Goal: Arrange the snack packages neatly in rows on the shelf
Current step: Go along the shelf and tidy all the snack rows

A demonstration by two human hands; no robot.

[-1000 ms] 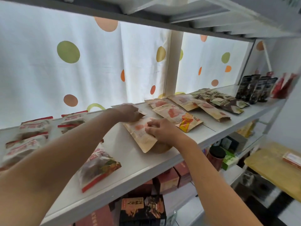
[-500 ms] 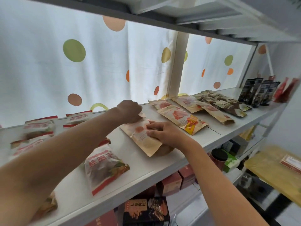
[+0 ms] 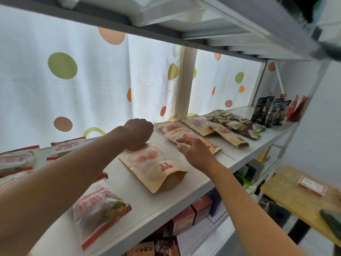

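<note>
A kraft paper snack pouch [image 3: 153, 163] with pink print lies flat on the white shelf [image 3: 166, 206], near its middle. My left hand [image 3: 138, 133] sits at the pouch's far top edge with its fingers curled round that edge. Fingers spread, my right hand [image 3: 193, 150] hovers just right of the pouch and holds nothing. It partly covers a neighbouring kraft pouch [image 3: 214, 145]. More kraft pouches [image 3: 230, 135] lie side by side further right.
A white and red snack bag [image 3: 99, 206] lies at the shelf's front left, with similar bags [image 3: 16, 161] behind it. Small brown packets [image 3: 239, 124] and standing black pouches [image 3: 267, 111] fill the far right. Boxes [image 3: 191, 213] sit on the lower shelf. A yellow table [image 3: 295, 200] stands at the right.
My right hand has lifted off the kraft pouch and moved right with its fingers spread. My left hand stays at the pouch's top edge.
</note>
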